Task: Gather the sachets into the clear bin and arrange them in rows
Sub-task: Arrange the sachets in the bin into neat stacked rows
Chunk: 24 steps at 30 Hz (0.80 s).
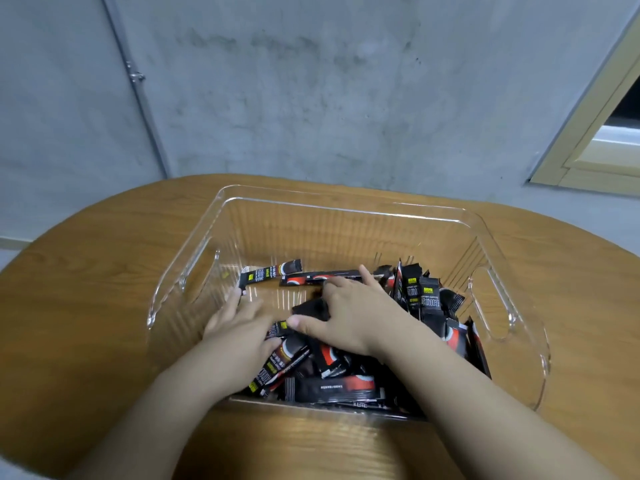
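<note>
Both hands down inside the clear bin [346, 216], forearms bare

Left hand [239, 323] near the bin's left wall, palm down, fingers stretched forward and flat, fingertips toward the left handle cutout, thumb tucked inward. Right hand [349, 313] nearer the bin's middle, palm down, fingers spread and bent, index finger reaching toward the far wall, thumb pointing left toward the left hand. Both forearms come in over the bin's near rim, angled toward each other
</note>
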{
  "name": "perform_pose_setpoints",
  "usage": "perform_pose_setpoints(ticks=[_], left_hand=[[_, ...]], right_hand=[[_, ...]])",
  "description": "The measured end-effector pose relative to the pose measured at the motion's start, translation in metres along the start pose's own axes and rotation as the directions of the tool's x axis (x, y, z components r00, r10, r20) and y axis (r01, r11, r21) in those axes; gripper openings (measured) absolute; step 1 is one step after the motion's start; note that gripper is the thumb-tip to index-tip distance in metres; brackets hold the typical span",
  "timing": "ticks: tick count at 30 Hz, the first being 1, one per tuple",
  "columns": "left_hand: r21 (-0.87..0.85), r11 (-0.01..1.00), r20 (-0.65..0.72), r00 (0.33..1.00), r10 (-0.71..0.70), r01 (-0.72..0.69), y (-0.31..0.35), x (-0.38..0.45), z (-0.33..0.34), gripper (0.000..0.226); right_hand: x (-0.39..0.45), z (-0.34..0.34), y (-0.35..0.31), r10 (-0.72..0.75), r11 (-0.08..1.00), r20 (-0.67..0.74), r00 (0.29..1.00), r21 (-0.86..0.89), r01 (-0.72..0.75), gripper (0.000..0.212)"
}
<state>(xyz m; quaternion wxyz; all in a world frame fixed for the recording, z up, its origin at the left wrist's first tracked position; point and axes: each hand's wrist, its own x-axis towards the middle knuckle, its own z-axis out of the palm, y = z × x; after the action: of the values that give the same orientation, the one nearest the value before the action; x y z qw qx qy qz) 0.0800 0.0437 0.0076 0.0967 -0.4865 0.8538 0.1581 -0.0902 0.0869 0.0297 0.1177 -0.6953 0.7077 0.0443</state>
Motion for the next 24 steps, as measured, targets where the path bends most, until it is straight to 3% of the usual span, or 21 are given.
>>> perform_pose_setpoints(ticks=[3, 8, 14, 20, 24], left_hand=[[-0.016, 1.0, -0.038, 0.999, 0.023, -0.024, -0.001, 0.004, 0.007, 0.045], [-0.137, 0.991, -0.179, 0.983, -0.036, 0.011, -0.008, 0.003, 0.008, 0.047], [-0.095, 0.995, -0.156, 0.987, -0.044, 0.029, -0.011, -0.002, 0.01, 0.048], [-0.057, 0.997, -0.131, 0.99, -0.051, 0.043, -0.01, -0.014, 0.013, 0.045], [-0.058, 0.997, -0.125, 0.99, -0.062, 0.055, -0.01, -0.016, 0.014, 0.042]], right_hand=[[0.007, 0.007, -0.011, -0.017, 1.0, 0.037, 0.999, 0.001, 0.017, 0.08], [0.006, 0.007, -0.003, -0.112, 0.992, 0.141, 0.984, -0.034, 0.117, 0.051], [-0.008, 0.005, 0.012, -0.141, 0.989, 0.122, 0.982, -0.035, 0.146, 0.032], [-0.016, 0.011, 0.003, -0.132, 0.985, 0.11, 0.985, -0.101, 0.143, 0.066], [-0.018, 0.012, -0.001, -0.139, 0.985, 0.096, 0.986, -0.086, 0.148, 0.072]])
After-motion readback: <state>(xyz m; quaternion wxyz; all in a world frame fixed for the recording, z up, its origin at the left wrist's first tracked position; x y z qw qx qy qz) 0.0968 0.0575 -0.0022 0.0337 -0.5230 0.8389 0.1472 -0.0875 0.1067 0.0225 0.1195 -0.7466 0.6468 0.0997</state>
